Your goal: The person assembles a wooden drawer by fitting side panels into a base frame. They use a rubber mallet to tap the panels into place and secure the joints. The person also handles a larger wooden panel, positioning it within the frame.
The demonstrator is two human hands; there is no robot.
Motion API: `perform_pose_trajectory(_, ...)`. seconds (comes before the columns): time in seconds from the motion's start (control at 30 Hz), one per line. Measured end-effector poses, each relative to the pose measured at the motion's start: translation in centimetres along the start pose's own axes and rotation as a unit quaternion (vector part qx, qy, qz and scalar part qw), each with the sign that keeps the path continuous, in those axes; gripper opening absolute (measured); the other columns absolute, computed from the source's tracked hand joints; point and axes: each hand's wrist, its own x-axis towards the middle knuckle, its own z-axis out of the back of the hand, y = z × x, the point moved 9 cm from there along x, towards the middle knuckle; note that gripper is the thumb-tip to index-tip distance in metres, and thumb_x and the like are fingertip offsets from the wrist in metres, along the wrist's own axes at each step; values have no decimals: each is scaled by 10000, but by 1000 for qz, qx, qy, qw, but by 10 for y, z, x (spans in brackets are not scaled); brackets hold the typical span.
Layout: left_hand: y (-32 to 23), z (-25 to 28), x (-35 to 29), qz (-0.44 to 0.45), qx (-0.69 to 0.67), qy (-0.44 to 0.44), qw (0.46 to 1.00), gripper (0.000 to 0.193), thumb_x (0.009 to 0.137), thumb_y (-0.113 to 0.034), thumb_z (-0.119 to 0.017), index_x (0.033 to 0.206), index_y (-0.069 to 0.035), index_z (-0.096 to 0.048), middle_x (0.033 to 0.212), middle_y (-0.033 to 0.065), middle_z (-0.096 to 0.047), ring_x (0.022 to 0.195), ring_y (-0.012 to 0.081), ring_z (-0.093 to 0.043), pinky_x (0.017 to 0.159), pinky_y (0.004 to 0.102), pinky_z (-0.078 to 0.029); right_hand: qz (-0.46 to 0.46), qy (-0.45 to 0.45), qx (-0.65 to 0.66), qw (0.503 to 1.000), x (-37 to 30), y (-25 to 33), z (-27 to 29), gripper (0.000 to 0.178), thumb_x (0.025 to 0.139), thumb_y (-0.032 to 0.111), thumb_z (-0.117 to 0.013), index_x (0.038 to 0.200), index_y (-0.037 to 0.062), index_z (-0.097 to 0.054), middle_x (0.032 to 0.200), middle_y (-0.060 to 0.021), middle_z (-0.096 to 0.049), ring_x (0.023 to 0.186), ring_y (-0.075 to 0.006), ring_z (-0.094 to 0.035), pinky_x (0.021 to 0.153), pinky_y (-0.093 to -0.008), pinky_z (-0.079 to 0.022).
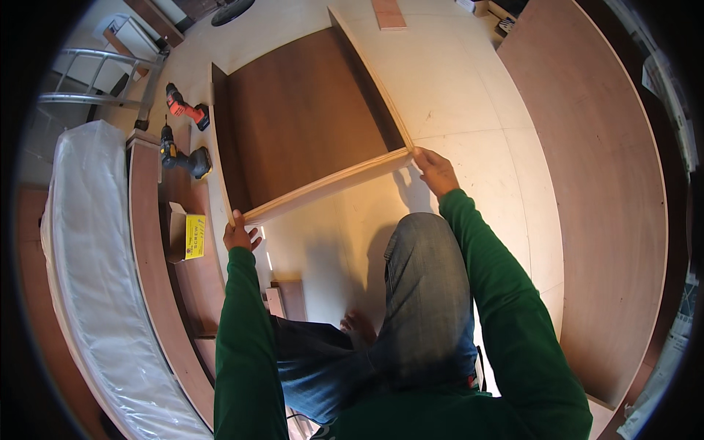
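Note:
A shallow wooden box (308,110) with a dark brown panel inside lies in front of me, its pale-edged walls showing along the near, left and right sides. At its near left corner, my left hand (240,235) grips the wood, with some fingers spread below the edge. My right hand (438,174) is closed around the near right corner, thumb and fingers against the board's end. The undersides of both grips are partly hidden. To the box's left lie a red and black cordless drill (186,108) and a yellow and black cordless drill (183,154).
A yellow screw box (186,233) stands open inside a long wooden frame (150,242) on my left. Beyond it lies a plastic-wrapped slab (103,249). A large wooden panel (587,183) fills the right side. An aluminium ladder (103,96) is at the far left.

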Motion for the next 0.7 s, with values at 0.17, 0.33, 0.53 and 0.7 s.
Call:
perform_pose_trajectory(0.17,13,15,9,74,-19,-99,992,500,950,-512,-557,1305,-160,-580,1165,95,-607,832,295,-636,612,452,-575,-1,44,-131,990,7,35,-22,646,914,575,-659,1278,42,-674,1088,-171,-745,1095,-277,-681,970,-382,-503)
perform_pose_trajectory(0.33,18,20,49,44,111,-116,986,720,759,-554,-802,1102,6,-507,898,163,-539,785,340,-570,662,608,-556,-175,107,42,978,7,-1,-44,1016,779,810,-630,1493,102,-488,1490,-215,-483,1225,-411,-555,881,-509,-539)
perform_pose_trajectory(0.53,-7,-15,12,50,27,-127,990,603,822,-277,-733,1215,84,-452,998,272,-690,797,342,-729,604,436,-625,-233,87,73,966,19,-4,-55,748,805,472,-759,1319,-39,-573,1319,-226,-558,947,-372,-640,747,-451,-594)
perform_pose_trajectory(0.7,12,6,23,-11,55,-211,976,684,818,-366,-754,1262,61,-455,1120,345,-663,1053,475,-666,950,491,-535,-187,105,179,960,50,-37,-77,357,865,212,-671,1130,-17,-605,1083,-233,-591,871,-374,-661,676,-455,-633)
